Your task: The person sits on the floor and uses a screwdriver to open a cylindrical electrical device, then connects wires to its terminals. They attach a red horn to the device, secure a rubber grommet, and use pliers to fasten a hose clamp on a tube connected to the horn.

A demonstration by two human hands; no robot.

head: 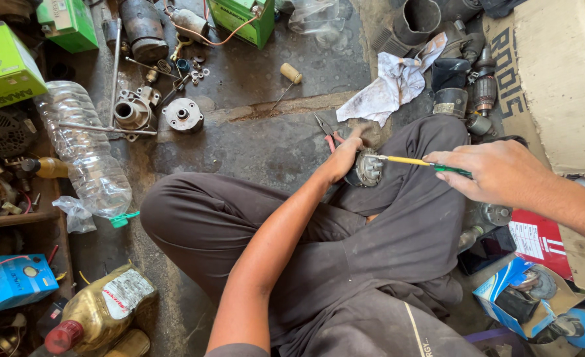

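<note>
I sit cross-legged on a concrete floor in dark trousers. My left hand (pixel 342 158) grips a small round metal motor part (pixel 369 168) resting against my knee. My right hand (pixel 497 172) holds a screwdriver (pixel 419 162) with a yellow shaft and green handle; its tip touches the top of the metal part. Red-handled pliers (pixel 327 131) lie on the floor just beyond my left hand.
A crumpled grey rag (pixel 393 84) lies ahead. Metal housings (pixel 134 111) and a round cap (pixel 182 115) sit at upper left beside an empty plastic bottle (pixel 87 152). Green boxes (pixel 1 66), an oil bottle (pixel 101 311) and motor armatures (pixel 484 92) surround me.
</note>
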